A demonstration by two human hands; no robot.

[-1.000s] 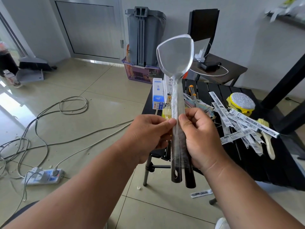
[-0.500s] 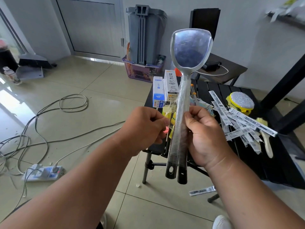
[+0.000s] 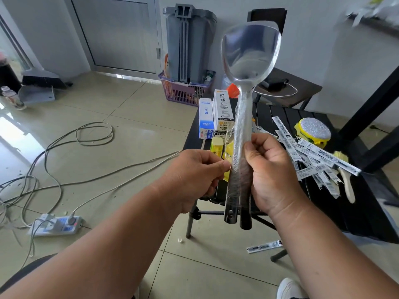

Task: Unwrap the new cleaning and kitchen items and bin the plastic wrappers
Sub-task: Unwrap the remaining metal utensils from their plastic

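- The step in hand is the unwrapping of the kitchen spatulas (image 3: 241,134): two long utensils bundled together in clear plastic wrap (image 3: 237,169), held upright in the air above the near left corner of the worktop (image 3: 367,212).
- The right hand (image 3: 274,175) grips the handles at about the middle, with the fingers curled round them and the thumb on the front.
- The left hand (image 3: 194,175) is just beside the handles on their left, with thumb and forefinger pressed together. It seems to pinch a thin edge of the wrap, but the film is too clear to be sure.
- I judge that the task is at an early part for this item: the wrap looks wound round the handles and nothing is binned from it yet.
- The next move calls for a firm hold by the right hand while the left pulls the loose edge away and round the handles. The grey bin (image 3: 190,44) stands well apart, by the wall beyond the far end of the worktop.
- Against the earlier frames, the bundle has turned, so the spoon-shaped head now faces the camera more fully, and it has shifted to the right. The left hand has drawn a little away from the handles; one second ago its fingertips were touching them.
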